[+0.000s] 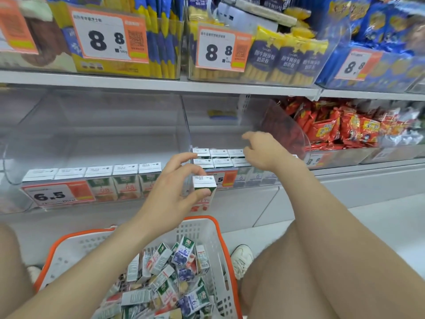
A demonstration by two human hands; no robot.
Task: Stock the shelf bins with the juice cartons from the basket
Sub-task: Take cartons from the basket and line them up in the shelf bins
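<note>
My left hand (174,185) grips a small white-topped juice carton (204,187) upright, in front of the middle clear shelf bin (230,134). My right hand (262,150) reaches into that bin above two rows of cartons (218,157); its fingers are loosely curled and hold nothing that I can see. The left clear bin (92,134) has one front row of cartons (92,173). Below, the white basket with an orange rim (207,226) holds several loose juice cartons (170,279), green and blue.
The upper shelf (161,85) carries blue-and-yellow snack packs behind 8.8 price tags. A bin of red snack bags (340,125) stands to the right. A 6.5 price tag (50,194) hangs on the left bin. My knees and a white shoe (241,259) flank the basket.
</note>
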